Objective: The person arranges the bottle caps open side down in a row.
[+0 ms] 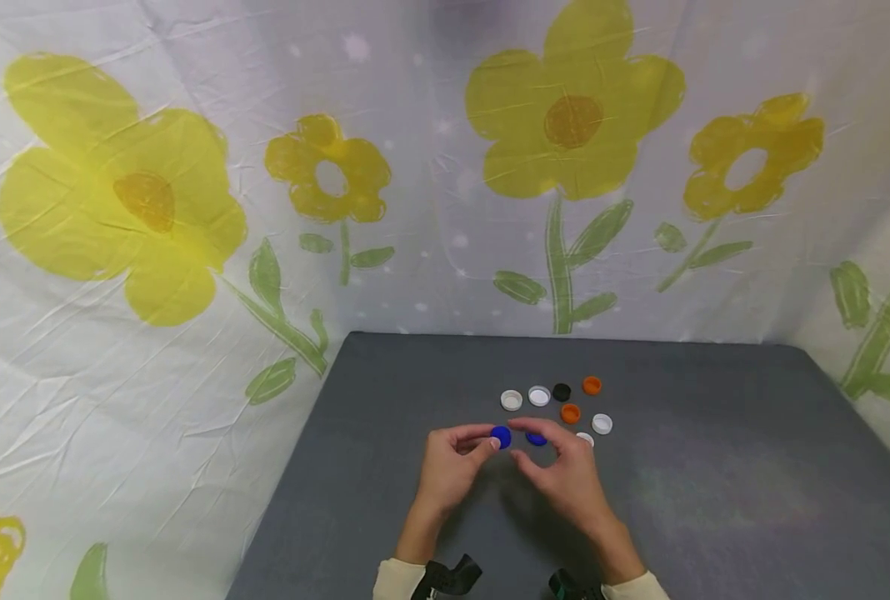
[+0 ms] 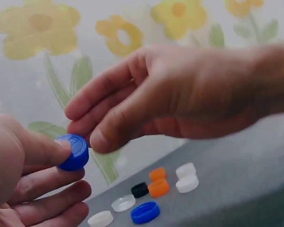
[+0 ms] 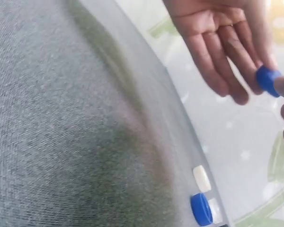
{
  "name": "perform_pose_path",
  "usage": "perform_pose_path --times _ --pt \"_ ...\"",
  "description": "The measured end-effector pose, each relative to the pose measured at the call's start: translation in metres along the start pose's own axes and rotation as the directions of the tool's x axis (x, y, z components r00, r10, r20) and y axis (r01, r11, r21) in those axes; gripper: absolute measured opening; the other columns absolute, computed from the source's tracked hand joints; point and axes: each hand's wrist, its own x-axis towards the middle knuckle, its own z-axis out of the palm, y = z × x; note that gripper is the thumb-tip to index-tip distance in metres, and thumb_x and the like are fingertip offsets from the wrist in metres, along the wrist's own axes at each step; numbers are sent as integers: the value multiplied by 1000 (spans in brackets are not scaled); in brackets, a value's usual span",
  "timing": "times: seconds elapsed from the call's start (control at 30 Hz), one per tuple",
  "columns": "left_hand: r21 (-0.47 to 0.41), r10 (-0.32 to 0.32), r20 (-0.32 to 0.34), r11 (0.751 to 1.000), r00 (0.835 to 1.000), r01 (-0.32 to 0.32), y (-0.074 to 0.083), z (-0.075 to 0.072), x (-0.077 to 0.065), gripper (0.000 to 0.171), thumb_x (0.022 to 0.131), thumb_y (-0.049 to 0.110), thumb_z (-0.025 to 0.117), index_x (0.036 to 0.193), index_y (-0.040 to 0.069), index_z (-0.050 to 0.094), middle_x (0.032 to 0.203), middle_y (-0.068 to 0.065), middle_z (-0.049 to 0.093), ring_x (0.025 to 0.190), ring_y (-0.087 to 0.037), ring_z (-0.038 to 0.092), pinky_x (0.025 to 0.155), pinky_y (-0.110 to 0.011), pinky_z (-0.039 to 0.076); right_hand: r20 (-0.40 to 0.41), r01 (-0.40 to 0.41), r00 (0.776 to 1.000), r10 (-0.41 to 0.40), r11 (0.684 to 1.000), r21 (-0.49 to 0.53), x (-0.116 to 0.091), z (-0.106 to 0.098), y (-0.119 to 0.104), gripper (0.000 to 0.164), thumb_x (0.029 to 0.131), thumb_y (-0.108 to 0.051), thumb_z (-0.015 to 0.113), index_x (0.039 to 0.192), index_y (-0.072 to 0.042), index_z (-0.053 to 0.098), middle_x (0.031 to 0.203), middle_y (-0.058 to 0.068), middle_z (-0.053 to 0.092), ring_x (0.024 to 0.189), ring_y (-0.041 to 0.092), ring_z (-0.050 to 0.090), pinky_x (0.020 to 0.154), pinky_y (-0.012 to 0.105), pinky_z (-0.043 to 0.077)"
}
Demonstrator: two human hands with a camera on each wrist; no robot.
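A blue bottle cap (image 1: 501, 436) is pinched between the thumb and fingers of my left hand (image 1: 448, 467), raised above the table. Its ridged side and round top show in the left wrist view. My right hand (image 1: 563, 473) hovers beside it, thumb and forefinger parted and curved toward the cap. Seen from the left wrist, the right fingertips come right up to the cap's edge. Beyond the hands, a second blue cap (image 2: 145, 213) lies on the table, partly covered by the right fingers in the head view.
Several more caps lie on the grey table (image 1: 385, 400) past the hands: white caps (image 1: 511, 401), a black cap (image 1: 561, 392) and orange caps (image 1: 592, 385). One white cap (image 1: 585, 437) is half hidden by the right hand. A flowered curtain (image 1: 430, 250) hangs behind the table.
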Motion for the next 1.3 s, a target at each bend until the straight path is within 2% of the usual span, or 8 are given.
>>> perform_pose_path --times 0.1,0.2,0.43,0.63,0.77,1.03,1.2,1.3 --pt "-97 -80 45 992 996 84 2 -2 -1 21 98 10 83 115 -2 83 106 -19 84 97 -31 82 83 -21 64 -21 92 996 -92 996 -2 -1 3 0 48 78 5 95 120 -15 82 116 -2 83 107 20 78 98 17 57" --pt "-114 -102 82 987 991 111 3 -2 -2 23 99 9 81 117 -4 82 109 -20 83 103 -40 82 86 -21 64 -34 123 992 -123 992 -11 -3 4 1 44 78 4 95 117 -12 82 113 -1 83 104 20 79 99 8 50" --pt "48 91 128 994 988 -98 10 -8 -9 30 99 7 80 128 6 80 126 -11 82 116 -32 80 105 -48 61 -21 38 999 -38 999 -33 -8 -1 -5 39 79 -2 96 114 -15 83 109 -5 84 101 20 80 97 12 54" --pt "247 190 211 939 959 -241 11 -17 -18 27 95 5 84 121 14 84 117 1 84 113 -19 80 104 -45 62 54 -89 994 91 995 -45 -21 -2 -15 38 80 -7 97 111 -22 83 107 -13 83 101 12 77 91 42 64" --pt "368 185 253 889 950 -271 1 -23 -27 27 91 5 88 116 16 86 112 6 85 110 -12 79 100 -36 64 122 -145 981 153 987 -73 -32 5 -16 37 78 -8 98 106 -26 81 101 -16 81 97 10 76 90 46 64" --pt "425 124 314 868 941 -256 -18 -30 -42 26 88 8 91 112 16 87 111 6 85 109 -9 78 97 -34 64 270 -171 944 192 980 -98 -46 15 -13 31 79 -8 97 94 -27 78 95 -18 79 94 6 74 88 37 62" --pt "461 110 347 845 931 -271 -25 -32 -49 31 85 4 92 112 16 87 112 4 84 109 -9 78 99 -34 63 349 -121 924 157 985 -125 -50 19 -10 32 78 -10 97 85 -28 71 87 -20 72 83 0 64 79 28 57" --pt "498 128 367 809 921 -311 -30 -32 -52 33 83 4 93 112 15 87 115 0 85 114 -19 79 103 -39 63 374 -66 920 116 987 -144 -53 22 -9 35 76 -10 97 81 -28 68 83 -18 68 79 -2 59 74 26 53"
